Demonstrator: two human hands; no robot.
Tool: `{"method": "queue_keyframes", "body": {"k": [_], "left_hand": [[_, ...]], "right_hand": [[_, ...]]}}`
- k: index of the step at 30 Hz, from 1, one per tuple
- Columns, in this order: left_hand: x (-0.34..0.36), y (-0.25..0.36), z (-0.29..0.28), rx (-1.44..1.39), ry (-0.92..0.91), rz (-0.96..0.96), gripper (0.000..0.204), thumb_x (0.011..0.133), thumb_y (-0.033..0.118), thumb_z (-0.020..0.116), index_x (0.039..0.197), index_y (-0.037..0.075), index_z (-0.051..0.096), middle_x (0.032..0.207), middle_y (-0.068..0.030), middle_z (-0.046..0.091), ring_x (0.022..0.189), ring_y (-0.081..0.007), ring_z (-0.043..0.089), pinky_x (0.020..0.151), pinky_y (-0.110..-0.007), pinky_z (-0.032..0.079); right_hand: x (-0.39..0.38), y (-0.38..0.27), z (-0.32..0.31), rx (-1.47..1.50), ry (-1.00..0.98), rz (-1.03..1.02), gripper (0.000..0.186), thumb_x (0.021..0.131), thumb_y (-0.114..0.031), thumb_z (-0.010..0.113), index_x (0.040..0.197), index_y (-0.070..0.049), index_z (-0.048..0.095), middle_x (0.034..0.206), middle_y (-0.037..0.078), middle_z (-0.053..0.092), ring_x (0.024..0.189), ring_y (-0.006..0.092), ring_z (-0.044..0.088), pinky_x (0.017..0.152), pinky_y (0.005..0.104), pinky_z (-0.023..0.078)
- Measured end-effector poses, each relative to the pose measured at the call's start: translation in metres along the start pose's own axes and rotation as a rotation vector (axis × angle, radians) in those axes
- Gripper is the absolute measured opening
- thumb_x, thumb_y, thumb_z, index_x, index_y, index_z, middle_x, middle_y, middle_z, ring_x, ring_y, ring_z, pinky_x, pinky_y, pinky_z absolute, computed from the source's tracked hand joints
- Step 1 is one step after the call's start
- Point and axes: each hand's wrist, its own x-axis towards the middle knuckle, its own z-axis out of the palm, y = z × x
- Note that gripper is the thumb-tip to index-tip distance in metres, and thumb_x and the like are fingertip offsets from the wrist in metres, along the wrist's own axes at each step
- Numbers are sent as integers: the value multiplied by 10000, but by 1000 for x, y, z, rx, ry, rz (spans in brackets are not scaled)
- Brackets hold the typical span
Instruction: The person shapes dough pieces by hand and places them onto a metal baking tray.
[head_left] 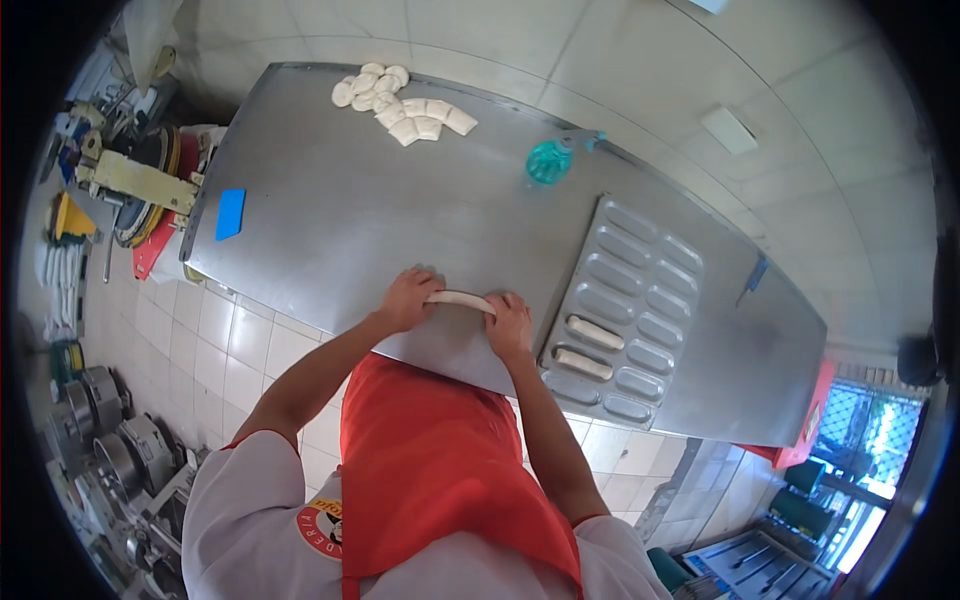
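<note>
A pale, slightly bowed dough roll (461,299) lies crosswise near the front edge of the steel table (330,220). My left hand (407,299) grips its left end with curled fingers. At the right end, my right hand (510,326) is closed on the dough in the same way. To the right sits a metal baking tray (617,317) with two columns of long oval moulds. Two moulds hold dough, an upper roll (595,333) and a lower roll (583,364).
Several flattened dough pieces (425,118) lie at the far left edge. A teal spray bottle (549,161) stands at the back. The table also holds a blue flat scraper (230,214) at left and a blue-handled tool (755,275) at right. A machine (140,180) adjoins the left end.
</note>
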Motion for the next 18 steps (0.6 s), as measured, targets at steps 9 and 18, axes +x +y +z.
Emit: {"method": "queue_keyframes", "body": {"k": [9, 18], "left_hand": [[84, 142, 21, -183, -92, -7, 241, 833, 202, 723, 1044, 93, 681, 1025, -130, 666, 1029, -316, 615, 889, -436, 506], [169, 201, 102, -19, 6, 88, 255, 839, 227, 726, 1078, 140, 710, 1167, -46, 584, 1176, -273, 503, 1024, -432, 418]], "right_hand": [[-42, 126, -96, 133, 472, -59, 232, 791, -102, 693, 1008, -20, 687, 1009, 189, 658, 828, 346, 650, 728, 435, 518], [-47, 210, -133, 221, 519, 72, 269, 783, -71, 710, 1045, -9, 703, 980, 165, 635, 754, 294, 638, 717, 387, 524]]}}
